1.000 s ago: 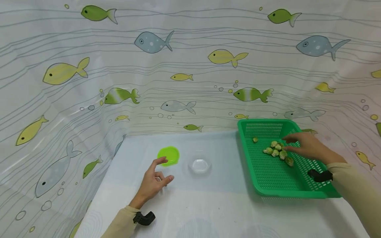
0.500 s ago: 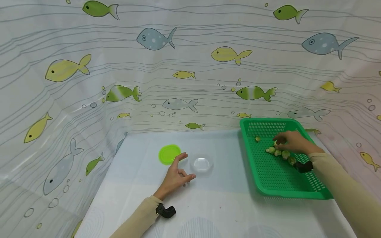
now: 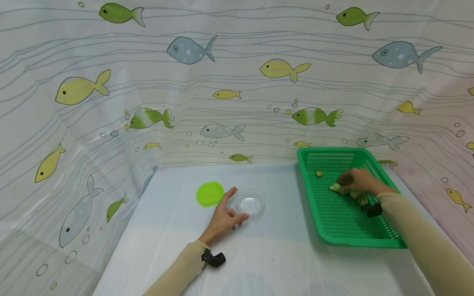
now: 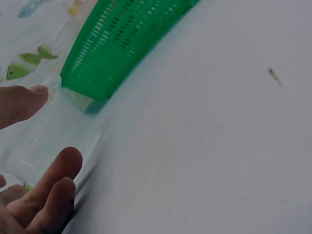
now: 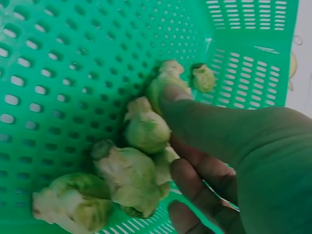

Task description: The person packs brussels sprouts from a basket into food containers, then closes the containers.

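Brussels sprouts [image 5: 131, 178] are lying under and beside the bent fingers of the right hand [image 3: 358, 181], any grip staying unclear, with the green basket [image 3: 340, 220] seemingly corralling them, while the left hand's [image 3: 221, 220] parted thumb and forefinger are flanking a clear container [image 3: 250, 204], perhaps for steadying.

Fish-print sheet [image 3: 237, 37] backs white desk [image 3: 281, 242]
A spotted blue fish [image 3: 396, 55] marks the upper right; a green fish [image 3: 116, 13] appears at upper left.

The left sleeve [image 3: 181, 267] at seven o'clock and right sleeve [image 3: 416, 230] at four are tan, with a black gadget [image 3: 214, 259] by each cuff.
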A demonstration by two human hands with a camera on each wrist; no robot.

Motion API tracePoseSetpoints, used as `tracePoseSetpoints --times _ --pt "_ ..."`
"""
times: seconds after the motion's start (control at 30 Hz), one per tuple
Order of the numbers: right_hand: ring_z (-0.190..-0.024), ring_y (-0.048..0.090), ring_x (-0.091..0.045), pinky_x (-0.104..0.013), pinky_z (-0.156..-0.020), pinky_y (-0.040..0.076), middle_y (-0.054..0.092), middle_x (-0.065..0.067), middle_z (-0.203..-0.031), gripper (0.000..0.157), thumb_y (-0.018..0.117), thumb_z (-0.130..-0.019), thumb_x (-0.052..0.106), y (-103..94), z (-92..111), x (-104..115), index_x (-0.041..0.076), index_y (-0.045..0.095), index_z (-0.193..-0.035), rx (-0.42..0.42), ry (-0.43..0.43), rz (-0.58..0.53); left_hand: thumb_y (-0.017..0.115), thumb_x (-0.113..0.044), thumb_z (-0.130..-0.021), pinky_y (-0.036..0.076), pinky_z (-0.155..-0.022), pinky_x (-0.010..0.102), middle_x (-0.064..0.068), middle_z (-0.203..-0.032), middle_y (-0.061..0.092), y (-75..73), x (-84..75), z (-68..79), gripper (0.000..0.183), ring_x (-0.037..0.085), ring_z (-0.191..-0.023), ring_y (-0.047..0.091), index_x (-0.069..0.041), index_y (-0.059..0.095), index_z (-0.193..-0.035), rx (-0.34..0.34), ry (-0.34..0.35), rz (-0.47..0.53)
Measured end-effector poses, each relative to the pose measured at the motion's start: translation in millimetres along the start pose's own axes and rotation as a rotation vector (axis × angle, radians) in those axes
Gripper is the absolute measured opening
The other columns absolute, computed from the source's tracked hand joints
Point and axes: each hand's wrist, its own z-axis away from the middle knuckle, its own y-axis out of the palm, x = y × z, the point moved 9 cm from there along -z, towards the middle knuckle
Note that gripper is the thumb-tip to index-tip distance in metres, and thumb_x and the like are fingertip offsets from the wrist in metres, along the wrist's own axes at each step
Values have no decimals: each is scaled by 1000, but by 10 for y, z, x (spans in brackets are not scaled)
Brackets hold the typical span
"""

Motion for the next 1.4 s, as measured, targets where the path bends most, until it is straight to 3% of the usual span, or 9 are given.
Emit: tracePoseSetpoints --times 0.13,0.27,0.53,0.77,1.0,1.4 --pt "-99 75 -41 -59 -87 60 79 -22 -108 33 84 -92 16 57 -19 -46 -5 78 -116 -5 2 -13 85 -9 -89 52 -52 24 20 -170 32 18 31 4 100 17 -60 68 -6 25 -168 9 -9 -14" --pt "-96 76 -33 -56 -86 61 80 -15 -105 28 82 -95 20 111 -49 -84 -1 80 -114 -4 17 -17 85 -9 -90 52 -51 23 23 -168 34 29 49 0 96 16 -61 69 -7 28 -167 -5 -13 -28" --pt "-88 74 -26 -52 -79 61 80 -11 -99 26 81 -95 21 128 -80 -92 -1 80 -110 -7 21 6 85 -6 -89 49 -48 23 25 -166 38 31 72 -20 95 21 -65 73 -8 29 -166 -37 -22 -34" --pt "-87 72 -23 -49 -78 61 79 -9 -98 23 81 -95 18 122 -100 -105 0 79 -109 -7 33 -7 87 -11 -89 51 -50 25 22 -169 35 37 65 -37 102 18 -67 74 -9 24 -168 -11 -19 -47" --pt "-91 72 -26 -52 -81 60 78 -10 -100 26 80 -96 18 101 -107 -73 -3 77 -112 -15 15 -6 87 -14 -90 51 -52 24 19 -172 29 55 65 -24 104 14 -70 74 -12 21 -170 25 -30 -65" --pt "-93 74 -28 -54 -84 60 79 -11 -103 23 79 -97 16 44 -120 -53 -1 77 -112 -59 -11 -13 85 -16 -92 50 -52 23 17 -171 33 49 82 -25 98 16 -70 74 -12 24 -169 17 -29 -62"
